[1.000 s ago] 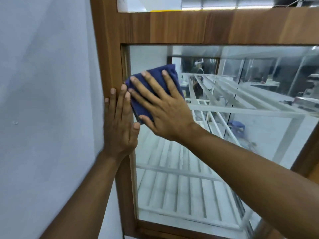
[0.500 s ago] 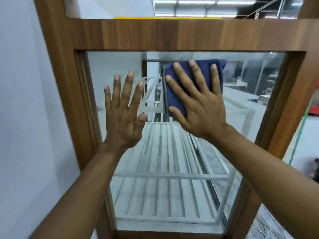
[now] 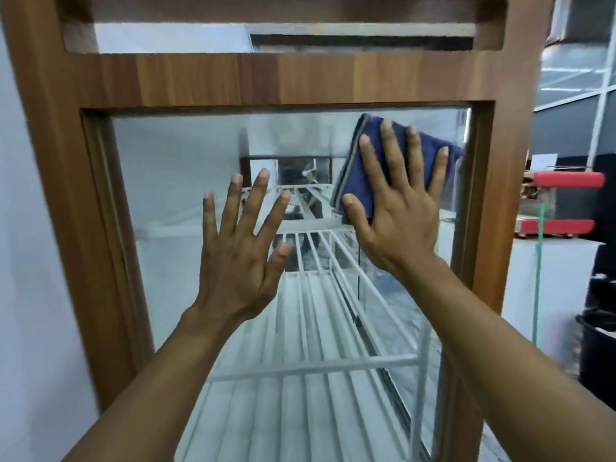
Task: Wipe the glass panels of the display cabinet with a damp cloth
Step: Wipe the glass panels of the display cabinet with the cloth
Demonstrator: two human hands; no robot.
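Observation:
The display cabinet has a brown wooden frame around a tall glass panel. A folded dark blue cloth lies flat against the glass near its upper right corner. My right hand is spread over the cloth and presses it onto the pane. My left hand is open with fingers apart, flat on the glass near the middle, holding nothing. White slatted shelves show through the glass inside the cabinet.
A pale wall runs along the cabinet's left side. To the right stand a red-and-white object on a white block, a green cord and dark bins low down.
My right hand has slid the cloth from the top left corner of the pane across to the top right. My left hand left the wooden frame and now rests flat on the glass.

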